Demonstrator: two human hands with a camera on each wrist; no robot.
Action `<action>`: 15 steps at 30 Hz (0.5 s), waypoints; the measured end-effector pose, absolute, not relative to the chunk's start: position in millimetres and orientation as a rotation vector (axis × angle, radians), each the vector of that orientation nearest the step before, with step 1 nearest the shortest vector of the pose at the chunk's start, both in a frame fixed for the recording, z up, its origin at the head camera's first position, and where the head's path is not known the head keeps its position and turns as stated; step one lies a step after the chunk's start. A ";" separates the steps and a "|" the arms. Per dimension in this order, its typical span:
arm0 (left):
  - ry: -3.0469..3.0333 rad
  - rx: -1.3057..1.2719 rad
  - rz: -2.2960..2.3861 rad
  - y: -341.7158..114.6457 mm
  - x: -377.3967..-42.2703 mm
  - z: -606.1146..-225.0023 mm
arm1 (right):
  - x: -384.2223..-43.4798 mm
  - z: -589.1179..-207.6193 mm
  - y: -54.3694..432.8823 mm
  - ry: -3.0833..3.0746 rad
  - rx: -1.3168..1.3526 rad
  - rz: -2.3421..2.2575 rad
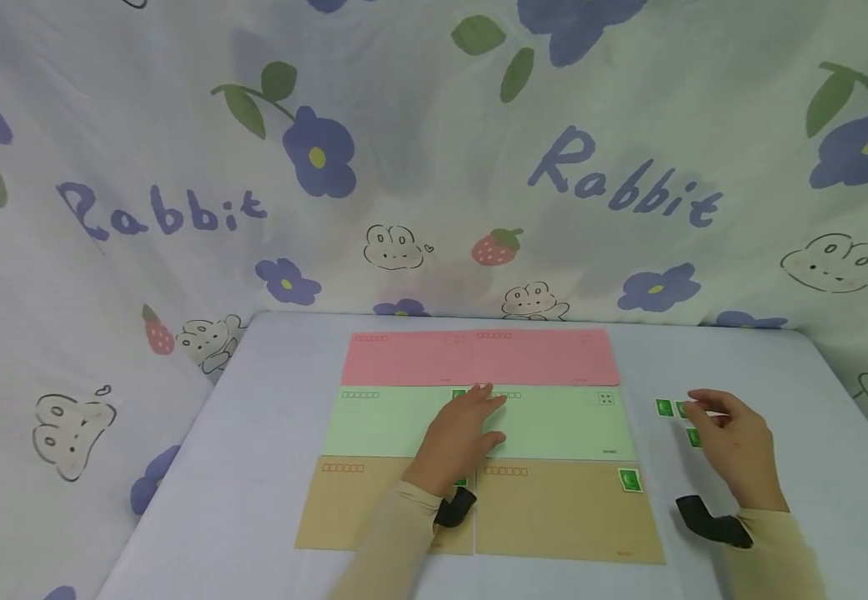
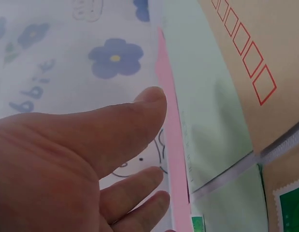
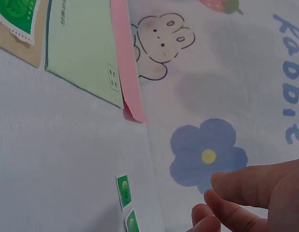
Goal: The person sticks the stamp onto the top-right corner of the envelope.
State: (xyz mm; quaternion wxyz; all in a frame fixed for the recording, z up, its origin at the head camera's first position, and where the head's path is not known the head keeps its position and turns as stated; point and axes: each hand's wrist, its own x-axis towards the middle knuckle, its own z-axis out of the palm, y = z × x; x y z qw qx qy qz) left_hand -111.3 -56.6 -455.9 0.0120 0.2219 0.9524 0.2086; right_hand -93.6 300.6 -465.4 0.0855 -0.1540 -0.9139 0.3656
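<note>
Head view: at right, small green stamps (image 1: 664,407), probably light, thin, easily creased, best pinched by edges, right hand (image 1: 737,446) close above, apparently gripping nothing, left hand (image 1: 454,435) relaxed over envelopes (image 1: 557,432).

In the head view, the left hand (image 1: 458,433) is partly covering the stamp (image 1: 459,393) on the left green envelope (image 1: 381,425); the left sleeve (image 1: 388,550) is hiding some of the left brown envelope (image 1: 351,508). The right hand (image 1: 735,446) is partly blocking two loose stamps (image 1: 694,437). On the right brown envelope (image 1: 554,512), the corner print (image 1: 624,553) is looking too small for reading.
</note>
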 end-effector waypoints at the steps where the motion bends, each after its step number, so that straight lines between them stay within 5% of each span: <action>1: 2.973 0.695 0.639 -56.5 -111.2 -456.3 | -93.3 -465.7 301.6 -2.733 -0.460 1.090; 15: 2.978 0.699 0.558 -54.5 -114.0 -460.1 | -90.3 -470.9 317.3 -2.839 -0.450 1.088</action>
